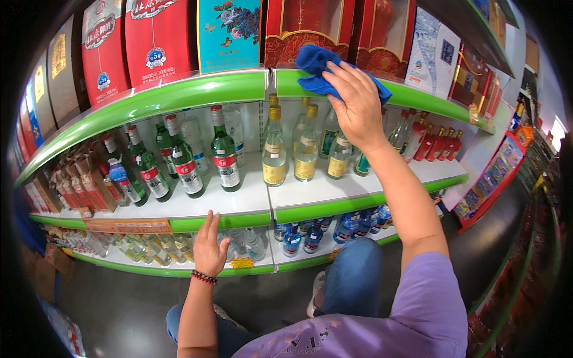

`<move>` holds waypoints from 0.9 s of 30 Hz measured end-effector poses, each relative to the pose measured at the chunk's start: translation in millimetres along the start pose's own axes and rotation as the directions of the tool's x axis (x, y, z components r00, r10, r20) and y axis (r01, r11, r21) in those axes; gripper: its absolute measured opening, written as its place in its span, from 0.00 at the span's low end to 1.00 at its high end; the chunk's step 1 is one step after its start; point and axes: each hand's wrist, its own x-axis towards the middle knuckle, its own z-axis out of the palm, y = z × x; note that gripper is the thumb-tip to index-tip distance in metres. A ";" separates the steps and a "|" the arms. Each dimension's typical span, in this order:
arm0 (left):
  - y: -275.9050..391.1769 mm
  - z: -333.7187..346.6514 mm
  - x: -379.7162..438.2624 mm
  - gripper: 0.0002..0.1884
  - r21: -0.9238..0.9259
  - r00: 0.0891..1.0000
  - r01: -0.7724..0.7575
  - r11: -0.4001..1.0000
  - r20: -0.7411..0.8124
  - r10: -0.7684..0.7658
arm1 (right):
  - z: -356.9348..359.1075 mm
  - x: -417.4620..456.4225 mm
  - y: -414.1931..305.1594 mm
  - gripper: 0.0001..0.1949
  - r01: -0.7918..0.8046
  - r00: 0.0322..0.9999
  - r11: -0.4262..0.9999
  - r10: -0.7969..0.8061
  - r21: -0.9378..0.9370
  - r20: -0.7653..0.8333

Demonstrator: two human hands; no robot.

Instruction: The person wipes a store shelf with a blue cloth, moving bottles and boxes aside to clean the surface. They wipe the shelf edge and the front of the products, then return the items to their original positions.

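Observation:
My right hand [356, 103] presses a blue cloth [315, 62] against the green edge strip [429, 95] of the upper shelf, with part of the cloth hanging over the strip. Lower down, my left hand [210, 244] is raised with fingers extended, its fingertips at the green edge [244, 220] of the middle shelf; it holds nothing. Whether those fingertips touch the edge I cannot tell. Just above them, green glass bottles [226, 152] with red-and-white labels stand on the middle shelf. Clear bottles [274, 156] with yellow labels and gold caps stand below the cloth.
Boxed bottles, among them a red box [156, 40] and a turquoise box [229, 36], line the upper shelf. Small red bottles [441, 144] stand at the right end. Blue bottles [292, 241] fill part of the bottom shelf. A red-edged display rack [488, 174] stands at right.

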 end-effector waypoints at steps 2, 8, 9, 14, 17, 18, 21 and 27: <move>-3.4 7.0 -3.6 0.33 0.013 1.000 0.017 1.000 0.003 -0.017 | -6.5 10.5 2.8 0.21 0.049 0.997 0.999 -0.050 0.019 0.057; -3.5 10.0 -36.4 0.28 0.024 0.979 0.204 0.979 0.000 -0.204 | -10.7 -6.4 34.8 0.27 0.031 0.999 0.982 -0.037 -0.188 -0.030; -0.9 10.6 -44.1 0.27 0.019 0.967 0.256 0.967 0.017 -0.256 | -9.5 -1.2 35.4 0.25 0.028 0.998 0.977 -0.039 -0.210 -0.047; 30.9 8.7 -83.0 0.26 0.024 0.927 0.360 0.933 0.107 -0.360 | 1.8 9.9 44.1 0.21 -0.006 0.998 0.985 -0.004 -0.172 -0.060; 63.3 -11.5 -96.6 0.26 0.013 0.914 0.388 0.922 0.124 -0.386 | 7.9 5.7 44.3 0.21 0.022 0.993 0.984 -0.041 -0.174 -0.111; 73.6 -20.2 -97.6 0.27 0.018 0.922 0.373 0.928 0.107 -0.372 | 6.2 6.6 49.3 0.20 0.032 0.992 0.983 -0.053 -0.183 -0.111; 80.5 -34.1 -87.8 0.29 0.039 0.952 0.283 0.958 0.108 -0.286 | 3.6 3.6 63.2 0.20 0.047 0.991 0.966 -0.077 -0.255 -0.108; 59.8 -34.6 -82.0 0.33 0.012 0.956 0.222 0.975 0.194 -0.220 | 25.8 2.9 77.4 0.18 0.023 0.996 0.984 -0.038 -0.176 -0.081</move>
